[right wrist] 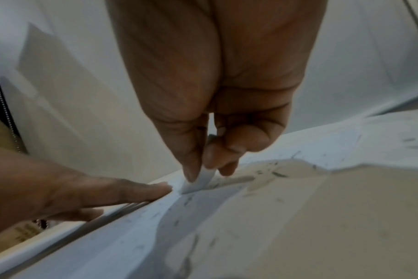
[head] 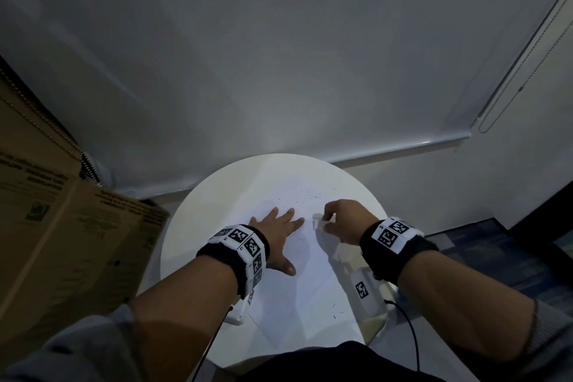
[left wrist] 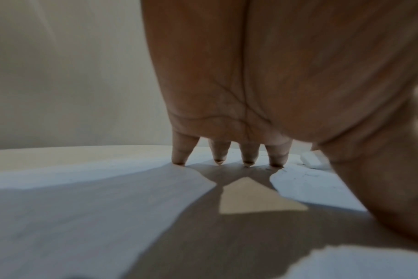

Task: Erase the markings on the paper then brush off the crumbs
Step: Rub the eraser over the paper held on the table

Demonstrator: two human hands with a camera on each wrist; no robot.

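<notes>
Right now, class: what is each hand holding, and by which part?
Right hand pinches a white eraser by its upper end. Left hand holds nothing, pressing flat on the paper.

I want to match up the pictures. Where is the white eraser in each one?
Head view: eraser at centre, just left of the right hand that pinches it.
Left wrist view: eraser small, at the right, beyond the thumb.
Right wrist view: eraser at centre, pinched upright on the paper.
Shared landmark: the left hand's fingertips on the paper beside it.

White eraser (right wrist: pixel 198 181) stands tilted on crumb-strewn (head: pixel 310 195) white paper (head: pixel 310 288).
</notes>
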